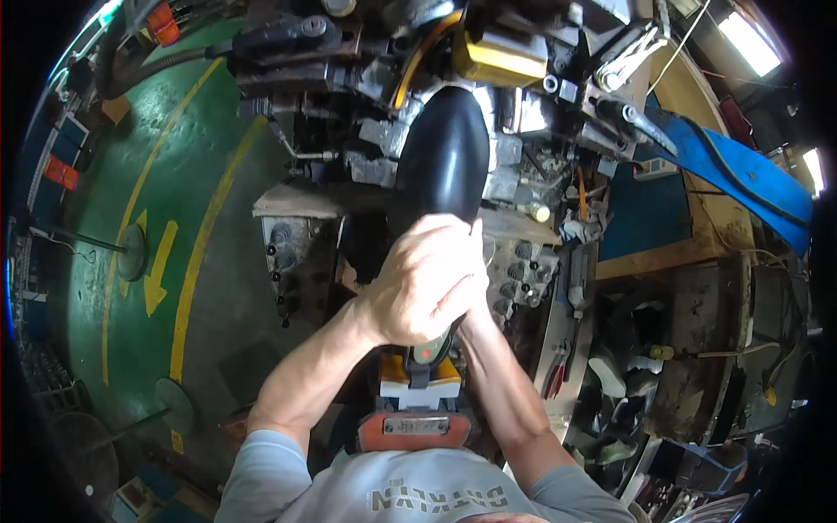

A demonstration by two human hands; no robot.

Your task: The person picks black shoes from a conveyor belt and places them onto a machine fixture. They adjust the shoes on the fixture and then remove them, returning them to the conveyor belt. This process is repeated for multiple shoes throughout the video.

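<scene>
A glossy black shoe point(446, 148) points its rounded toe away from me, in among the metal jaws of a machine point(375, 139). Both my hands are closed together around its near part. My left hand point(418, 275) lies on top with the fingers wrapped over. Much of my right hand point(475, 292) is hidden behind the left; it presses in from the right side. Just below my hands shows a dark green piece point(427, 353) with a red dot. What lies under my palms cannot be seen.
Close to my body is an orange-red block point(370, 431) with a metal plate. A yellow machine part point(497, 61) sits beyond the toe. Knobbed panels point(523, 279) flank the shoe, red-handled pliers point(555, 381) lie on the right, and a blue arm point(741, 179) juts out there. Green floor point(187, 113) is left.
</scene>
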